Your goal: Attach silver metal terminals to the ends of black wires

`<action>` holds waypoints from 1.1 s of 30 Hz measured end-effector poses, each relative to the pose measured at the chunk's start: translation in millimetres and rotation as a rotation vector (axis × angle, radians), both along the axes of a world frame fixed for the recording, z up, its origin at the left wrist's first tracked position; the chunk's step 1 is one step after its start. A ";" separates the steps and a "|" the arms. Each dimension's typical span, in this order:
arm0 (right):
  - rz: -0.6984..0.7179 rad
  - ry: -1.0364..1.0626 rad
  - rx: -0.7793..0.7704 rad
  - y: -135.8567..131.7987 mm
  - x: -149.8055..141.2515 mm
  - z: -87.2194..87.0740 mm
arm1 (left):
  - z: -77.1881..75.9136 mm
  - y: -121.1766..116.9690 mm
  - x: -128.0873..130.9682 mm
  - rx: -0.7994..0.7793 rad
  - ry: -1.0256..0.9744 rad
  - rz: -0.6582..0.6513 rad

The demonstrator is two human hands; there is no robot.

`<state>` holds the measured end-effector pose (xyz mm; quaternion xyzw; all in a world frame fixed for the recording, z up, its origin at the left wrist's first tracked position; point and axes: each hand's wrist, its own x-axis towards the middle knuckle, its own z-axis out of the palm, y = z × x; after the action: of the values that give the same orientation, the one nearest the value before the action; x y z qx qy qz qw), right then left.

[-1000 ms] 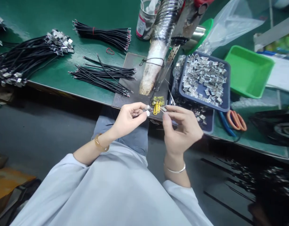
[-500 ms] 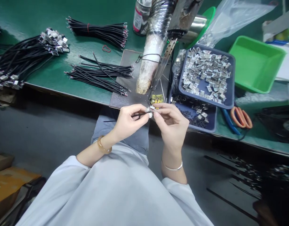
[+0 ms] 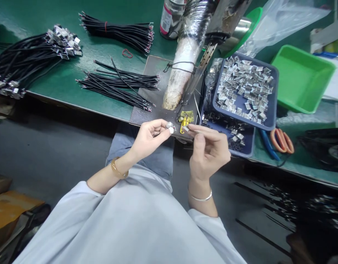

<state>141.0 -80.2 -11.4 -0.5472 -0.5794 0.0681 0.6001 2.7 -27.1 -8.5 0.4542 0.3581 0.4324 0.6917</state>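
My left hand (image 3: 154, 138) is closed in a pinch just in front of the bench edge, with white covers on its thumb and fingertip. A short stretch of black cable (image 3: 127, 147) shows behind its wrist side; the rest is hidden by the fingers. To the right, my right hand (image 3: 209, 152) is closed, with a small silvery metal connector (image 3: 186, 128) at its fingertips. Right beside that connector, a yellow piece (image 3: 187, 120) lies on the dark board (image 3: 141, 106). The hands are apart.
Loose black cables (image 3: 116, 82) and a tied bundle (image 3: 118, 33) lie left. A slanted soldering iron-like rod (image 3: 196, 77) stands over the board. Blue trays (image 3: 275, 99) of metal connectors, a green tray (image 3: 303, 77) and orange-handled scissors (image 3: 282, 141) are to the right.
My hands have moved apart: the right hand has gone right and slightly down, away from the left fingertips. The left hand has barely moved; less of its cable shows. The view has shifted slightly.
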 end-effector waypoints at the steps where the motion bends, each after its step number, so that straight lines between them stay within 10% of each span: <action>1: 0.015 0.052 0.000 0.2 0.1 -1.6 | 0.0 0.3 0.1 -0.011 -0.006 -0.001; 17: 0.031 -0.246 -0.117 -1.2 0.2 4.7 | -5.4 -8.1 1.1 0.511 0.395 0.095; 25: -0.070 -0.256 0.112 5.9 5.6 2.7 | -3.1 -0.7 -1.5 0.239 0.182 0.033; 33: 0.131 0.106 -0.079 3.8 2.7 4.5 | -0.7 5.9 -1.2 0.102 0.076 -0.029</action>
<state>143.7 -76.4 -6.9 -0.5269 -0.5783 0.1590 0.6022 1.5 -21.1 -9.2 0.5099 0.3550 0.4225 0.6599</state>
